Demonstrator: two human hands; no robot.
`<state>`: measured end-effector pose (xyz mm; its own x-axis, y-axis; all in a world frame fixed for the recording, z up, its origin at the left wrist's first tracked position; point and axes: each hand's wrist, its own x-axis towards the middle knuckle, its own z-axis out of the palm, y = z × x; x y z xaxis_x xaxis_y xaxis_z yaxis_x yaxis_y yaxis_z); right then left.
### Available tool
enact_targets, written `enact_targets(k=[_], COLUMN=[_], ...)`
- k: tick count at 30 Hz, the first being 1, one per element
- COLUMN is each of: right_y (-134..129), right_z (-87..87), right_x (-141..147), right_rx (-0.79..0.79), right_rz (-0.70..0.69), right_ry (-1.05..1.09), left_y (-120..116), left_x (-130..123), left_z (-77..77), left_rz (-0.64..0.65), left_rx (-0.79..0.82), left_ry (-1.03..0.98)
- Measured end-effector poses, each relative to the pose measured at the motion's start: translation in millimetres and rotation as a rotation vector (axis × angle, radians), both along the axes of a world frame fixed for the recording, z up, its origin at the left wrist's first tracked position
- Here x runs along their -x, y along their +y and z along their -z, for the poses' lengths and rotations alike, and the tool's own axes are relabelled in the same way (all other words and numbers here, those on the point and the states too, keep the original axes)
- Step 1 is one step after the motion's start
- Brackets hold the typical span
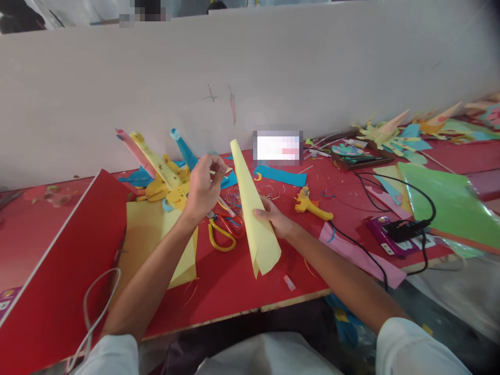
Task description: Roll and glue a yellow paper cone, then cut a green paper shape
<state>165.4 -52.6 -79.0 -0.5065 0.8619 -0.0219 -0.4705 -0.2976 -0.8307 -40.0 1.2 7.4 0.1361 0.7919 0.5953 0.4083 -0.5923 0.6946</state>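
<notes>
A pale yellow paper cone [255,221] leans above the table, narrow end up and wide end towards me. My right hand [275,216] is closed around its right side, thumb on the front. Left of the cone's upper part, my left hand [207,182] is raised with its fingers curled into a pinch. What they hold, if anything, is too small to make out. Below it lie yellow-handled scissors [222,237] and a red-handled tool [234,225]. A yellow glue gun [310,203] rests to the right of the cone.
Yellow paper sheets [183,260] lie by my left forearm, beside a standing red panel [58,255]. Finished-looking paper cones [146,156] stand at the back left. A purple power strip [390,234] with black cables sits at right, near green sheets [453,203]. A white wall [175,78] rises behind.
</notes>
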Motion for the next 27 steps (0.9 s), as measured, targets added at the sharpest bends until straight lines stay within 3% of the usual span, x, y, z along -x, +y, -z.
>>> enact_targets(k=[4, 8, 11, 15, 18, 22, 27], right_y=[-0.4, -1.6, -2.4, -3.3, -4.6, -5.8, -3.1], right_z=[0.0, -3.5, -5.3, -4.7, -5.4, -9.0, -10.4], right_x=[-1.5, -3.6, -4.8, -4.0, -1.4, 1.7, 1.6], right_rx=[-0.005, -0.026, -0.041, -0.044, -0.038, -0.082, -0.121], right_rz=[-0.023, -0.038, -0.065, -0.121, -0.156, -0.159, -0.111], right_ry=[0.014, 0.038, 0.043, 0.07, 0.081, 0.088, 0.061], left_y=[20.3, 38.0, 35.6, 9.0, -9.6, -13.6, -8.6], left_x=[14.7, 28.3, 24.7, 1.8, -12.2, -16.2, -17.1], left_z=[16.2, 33.4, 33.4, 12.9, 0.6, 2.5, 8.8], left_rz=[-0.097, -0.121, 0.049, 0.414, 0.522, 0.499, 0.336], left_rx=[-0.03, -0.014, 0.11, 0.361, 0.485, 0.496, 0.349], left_ry=[0.02, 0.179, 0.191, -0.089, -0.242, -0.306, -0.291])
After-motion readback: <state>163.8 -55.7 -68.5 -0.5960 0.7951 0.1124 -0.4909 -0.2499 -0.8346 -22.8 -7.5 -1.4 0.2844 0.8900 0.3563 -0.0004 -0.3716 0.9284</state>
